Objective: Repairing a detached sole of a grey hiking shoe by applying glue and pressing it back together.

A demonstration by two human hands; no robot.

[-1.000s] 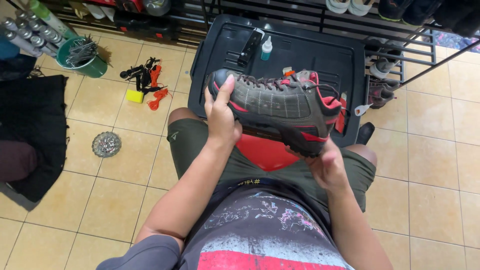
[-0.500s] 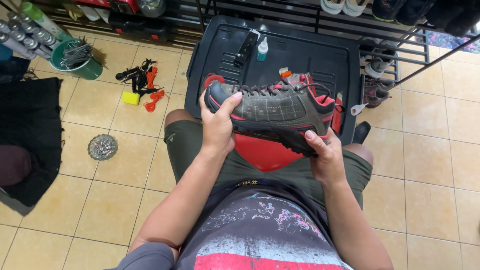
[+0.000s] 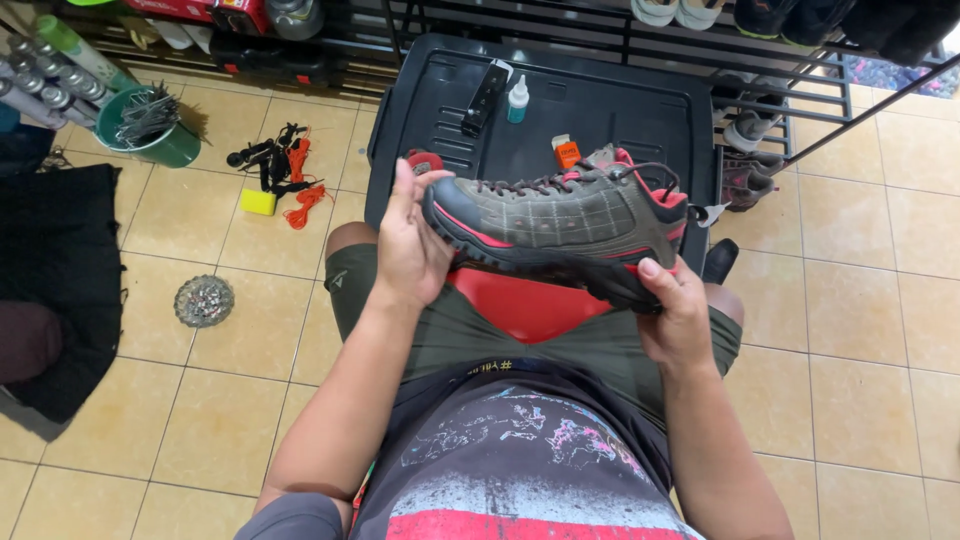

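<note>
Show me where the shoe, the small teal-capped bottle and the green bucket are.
shoe (image 3: 570,215), head view, grey side panel.
small teal-capped bottle (image 3: 517,101), head view, its body.
green bucket (image 3: 170,147), head view, outer wall.

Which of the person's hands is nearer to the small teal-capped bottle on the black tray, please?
Left. The left hand holds the shoe's toe, just below the bottle; the right hand holds the heel, farther away.

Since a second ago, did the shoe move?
Yes. The shoe has swung in the hands: its toe, which lay near the tray's left edge, now points lower left, and the heel sits further toward the tray's right side.
</note>
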